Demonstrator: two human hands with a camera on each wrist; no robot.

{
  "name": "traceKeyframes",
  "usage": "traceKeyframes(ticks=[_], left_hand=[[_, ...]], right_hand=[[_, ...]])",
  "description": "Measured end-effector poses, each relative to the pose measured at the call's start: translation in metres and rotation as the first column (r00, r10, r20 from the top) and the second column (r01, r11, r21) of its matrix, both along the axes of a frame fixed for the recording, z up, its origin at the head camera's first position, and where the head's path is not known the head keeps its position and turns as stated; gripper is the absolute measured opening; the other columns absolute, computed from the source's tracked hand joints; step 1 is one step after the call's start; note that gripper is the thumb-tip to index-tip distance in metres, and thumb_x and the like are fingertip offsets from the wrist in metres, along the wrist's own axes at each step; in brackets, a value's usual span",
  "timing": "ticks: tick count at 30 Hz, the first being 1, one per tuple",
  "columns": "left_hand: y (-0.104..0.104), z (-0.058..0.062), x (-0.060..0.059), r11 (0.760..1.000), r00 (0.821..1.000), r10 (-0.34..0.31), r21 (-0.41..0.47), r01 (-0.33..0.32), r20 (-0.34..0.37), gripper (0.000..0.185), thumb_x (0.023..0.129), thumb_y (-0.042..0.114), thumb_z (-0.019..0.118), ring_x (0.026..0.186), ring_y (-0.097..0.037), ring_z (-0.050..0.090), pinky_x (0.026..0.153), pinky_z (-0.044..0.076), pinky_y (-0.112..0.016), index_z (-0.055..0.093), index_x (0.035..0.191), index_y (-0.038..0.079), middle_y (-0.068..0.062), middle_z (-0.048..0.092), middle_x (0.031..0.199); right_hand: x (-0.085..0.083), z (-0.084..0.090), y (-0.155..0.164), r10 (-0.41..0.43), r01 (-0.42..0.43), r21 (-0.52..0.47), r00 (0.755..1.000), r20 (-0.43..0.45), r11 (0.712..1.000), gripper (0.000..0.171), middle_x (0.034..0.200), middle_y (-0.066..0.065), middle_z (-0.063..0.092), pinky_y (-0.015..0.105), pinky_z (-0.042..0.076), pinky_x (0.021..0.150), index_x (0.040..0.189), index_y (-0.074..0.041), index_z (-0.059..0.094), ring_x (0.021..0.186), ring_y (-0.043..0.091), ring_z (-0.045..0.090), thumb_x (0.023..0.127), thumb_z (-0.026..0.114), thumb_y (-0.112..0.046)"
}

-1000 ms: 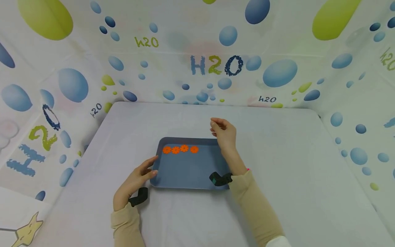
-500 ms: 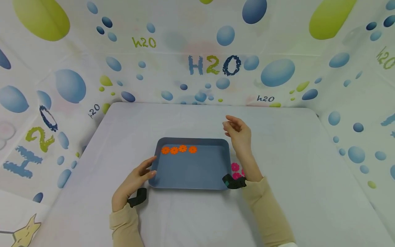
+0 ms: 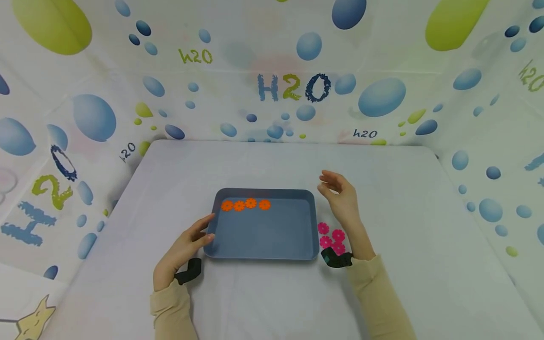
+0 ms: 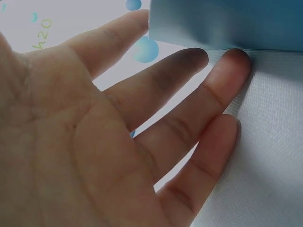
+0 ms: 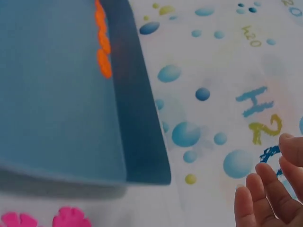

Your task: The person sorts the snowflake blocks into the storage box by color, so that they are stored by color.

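Note:
A blue-grey rectangular tray (image 3: 263, 236) lies on the white-covered table. Several flat orange flower-shaped pieces (image 3: 239, 206) sit in a row along its far inner side, toward the left. My left hand (image 3: 187, 248) rests at the tray's left edge, fingers spread and relaxed; the left wrist view has its fingertips by the tray wall (image 4: 227, 26). Beyond the tray's right side, my right hand (image 3: 345, 203) hovers above the table, fingers loosely bent, holding nothing visible. Several pink flower-shaped pieces (image 3: 338, 235) lie close to the tray's right edge, beside the right wrist.
A white cloth (image 3: 263, 297) covers the table around the tray. Behind and at the sides hang white sheets (image 3: 238, 104) printed with blue and green drops and "H2O" lettering. Each wrist wears a black camera mount (image 3: 335, 258).
My right hand has moved right, from over the tray's far right corner to beyond its side, uncovering the pink flower-shaped pieces. The left hand stays at the tray's edge.

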State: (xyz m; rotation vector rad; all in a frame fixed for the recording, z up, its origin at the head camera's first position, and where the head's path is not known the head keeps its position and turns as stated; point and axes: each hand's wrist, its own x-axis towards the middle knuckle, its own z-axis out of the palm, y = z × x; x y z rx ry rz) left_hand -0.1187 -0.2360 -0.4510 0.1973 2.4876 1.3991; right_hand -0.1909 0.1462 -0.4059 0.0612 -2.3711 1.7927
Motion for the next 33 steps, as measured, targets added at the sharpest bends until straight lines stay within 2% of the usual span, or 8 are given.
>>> traceKeyframes(ticks=[5,10,21,25,33], left_hand=[[0.000,0.002,0.001,1.000,1.000,0.000,0.000,0.000,0.002,0.059,0.093,0.026,0.054,0.121,-0.048,0.037,0.094,0.035,-0.057,0.029,0.144,0.013,-0.026,0.027,0.144],[0.000,0.002,0.001,1.000,1.000,0.000,-0.005,-0.001,-0.006,0.058,0.093,0.024,0.053,0.121,-0.048,0.038,0.094,0.035,-0.057,0.029,0.144,0.013,-0.026,0.027,0.143],[0.000,-0.002,-0.001,1.000,1.000,0.009,-0.007,-0.009,-0.003,0.058,0.092,0.025,0.054,0.121,-0.048,0.038,0.094,0.035,-0.058,0.030,0.144,0.015,-0.026,0.028,0.143],[0.000,-0.003,-0.001,1.000,1.000,0.007,-0.004,-0.007,-0.003,0.058,0.093,0.025,0.054,0.121,-0.048,0.037,0.094,0.035,-0.058,0.030,0.144,0.015,-0.026,0.028,0.143],[-0.001,-0.003,-0.001,1.000,1.000,0.005,-0.013,-0.005,-0.010,0.058,0.092,0.026,0.054,0.121,-0.048,0.038,0.094,0.035,-0.058,0.030,0.144,0.015,-0.026,0.029,0.143]], right_hand=[[0.006,-0.007,0.007,-0.049,0.045,0.104,0.998,0.038,0.994,0.037,0.117,0.010,0.060,0.037,0.047,0.086,0.123,-0.009,0.056,0.102,0.023,0.057,0.087,0.063,-0.012],[0.013,-0.019,0.011,-0.066,0.044,0.195,0.992,0.105,0.980,0.037,0.120,0.008,0.059,0.039,0.046,0.090,0.124,-0.010,0.055,0.107,0.024,0.056,0.088,0.061,-0.014],[0.025,-0.043,0.014,-0.018,-0.024,0.217,0.981,0.191,0.976,0.045,0.127,0.010,0.053,0.041,0.044,0.092,0.127,-0.009,0.051,0.113,0.027,0.052,0.085,0.065,-0.012],[0.031,-0.049,0.014,-0.018,-0.030,0.241,0.981,0.191,0.970,0.047,0.127,0.010,0.053,0.041,0.044,0.092,0.127,-0.009,0.051,0.113,0.028,0.052,0.083,0.067,-0.011],[0.040,-0.059,0.013,-0.019,-0.033,0.337,0.988,0.150,0.941,0.051,0.127,0.009,0.054,0.042,0.047,0.088,0.127,-0.008,0.052,0.110,0.029,0.054,0.079,0.069,-0.006]])
